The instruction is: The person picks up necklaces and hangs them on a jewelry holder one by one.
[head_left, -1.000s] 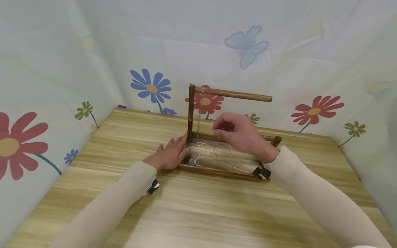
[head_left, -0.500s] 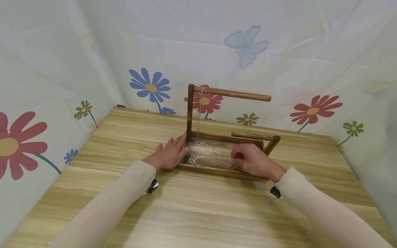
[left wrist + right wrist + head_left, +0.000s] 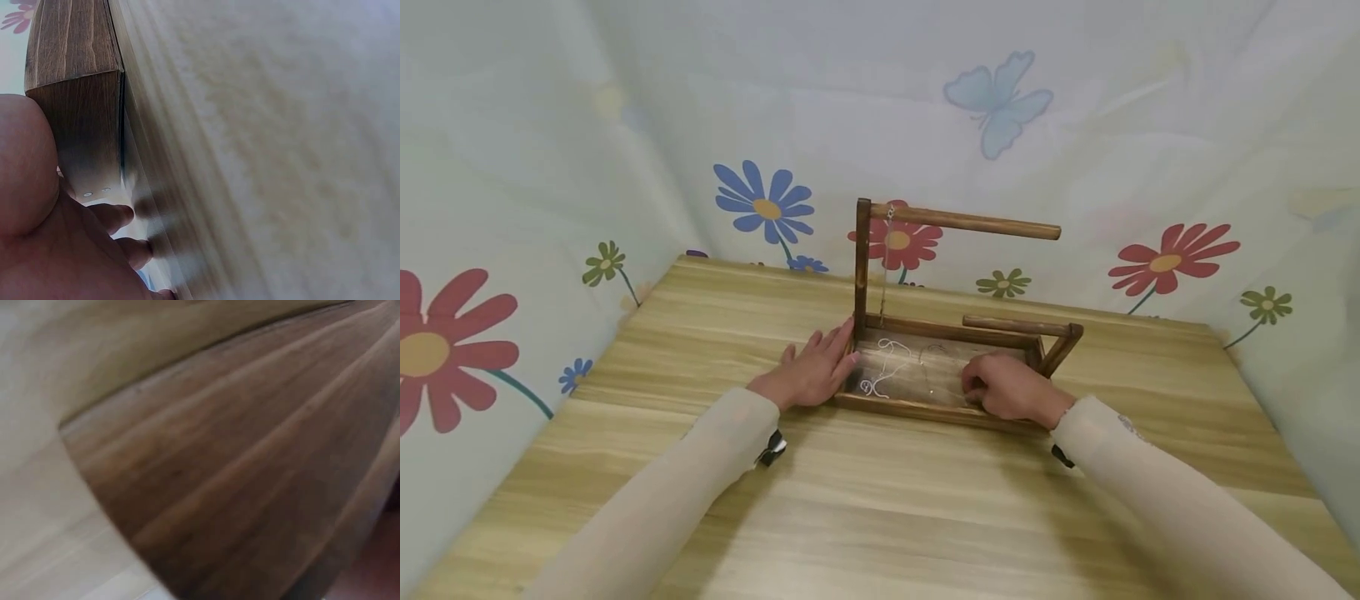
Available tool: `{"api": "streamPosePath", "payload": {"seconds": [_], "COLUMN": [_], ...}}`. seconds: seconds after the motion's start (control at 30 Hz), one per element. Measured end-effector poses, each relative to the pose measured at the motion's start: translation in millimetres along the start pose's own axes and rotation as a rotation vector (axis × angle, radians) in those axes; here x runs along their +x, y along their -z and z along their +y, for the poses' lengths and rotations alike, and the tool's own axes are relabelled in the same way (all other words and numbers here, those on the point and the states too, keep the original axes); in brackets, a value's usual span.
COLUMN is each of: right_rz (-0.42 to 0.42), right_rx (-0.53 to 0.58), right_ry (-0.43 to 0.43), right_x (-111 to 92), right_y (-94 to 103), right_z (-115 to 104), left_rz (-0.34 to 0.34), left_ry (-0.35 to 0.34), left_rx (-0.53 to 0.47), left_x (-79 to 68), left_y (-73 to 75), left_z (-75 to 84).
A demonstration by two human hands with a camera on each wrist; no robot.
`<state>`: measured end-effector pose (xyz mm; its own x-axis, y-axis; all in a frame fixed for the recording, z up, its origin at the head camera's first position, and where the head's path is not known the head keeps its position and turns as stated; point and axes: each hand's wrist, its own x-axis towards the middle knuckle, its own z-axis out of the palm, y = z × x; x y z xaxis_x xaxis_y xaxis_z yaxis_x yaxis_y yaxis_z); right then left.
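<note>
A brown wooden jewelry stand (image 3: 962, 221) has an upper bar, a lower bar and a shallow tray (image 3: 917, 408) as its base. My left hand (image 3: 808, 375) rests flat against the tray's left end with its fingers straight; the left wrist view has them beside the dark wooden wall (image 3: 87, 131). My right hand (image 3: 1007, 387) reaches into the tray's right part, thumb and fingers pinching at the end of a thin necklace (image 3: 931, 391); its fingertips are partly hidden. A white-silver necklace (image 3: 887, 367) lies loose at the tray's left. Another fine chain (image 3: 886, 267) hangs from the upper bar's left end.
The shorter lower bar (image 3: 1015, 323) runs behind my right hand, joined to a slanted post (image 3: 1063, 350) at the right. The stand sits on a wood-grain table (image 3: 865, 517) before a flower-printed cloth (image 3: 820, 100).
My right hand has come down from above the tray, near the hanging chain, into the tray's right part. My left hand stays against the tray's left end.
</note>
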<state>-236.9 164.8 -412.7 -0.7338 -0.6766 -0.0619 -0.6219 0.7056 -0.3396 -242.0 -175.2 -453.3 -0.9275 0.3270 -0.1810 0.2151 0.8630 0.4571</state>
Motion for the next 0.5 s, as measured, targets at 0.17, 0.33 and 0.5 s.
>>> {"api": "streamPosePath", "payload": {"seconds": [0.17, 0.33, 0.5], "right_rz": [-0.047, -0.060, 0.011], "right_rx": [-0.057, -0.089, -0.072], "right_ry": [0.022, 0.054, 0.073], "right_x": [5.4, 5.5, -0.7], "right_y": [0.3, 0.6, 1.9], "right_z": [1.8, 2.2, 2.3], "left_rz": [0.010, 0.003, -0.004], "left_ry": [0.004, 0.002, 0.000], "left_rx": [0.016, 0.019, 0.011], "left_x": [4.8, 6.7, 3.2], "left_y": [-1.9, -3.2, -0.7], "left_z": [-5.0, -6.8, -2.8]}}
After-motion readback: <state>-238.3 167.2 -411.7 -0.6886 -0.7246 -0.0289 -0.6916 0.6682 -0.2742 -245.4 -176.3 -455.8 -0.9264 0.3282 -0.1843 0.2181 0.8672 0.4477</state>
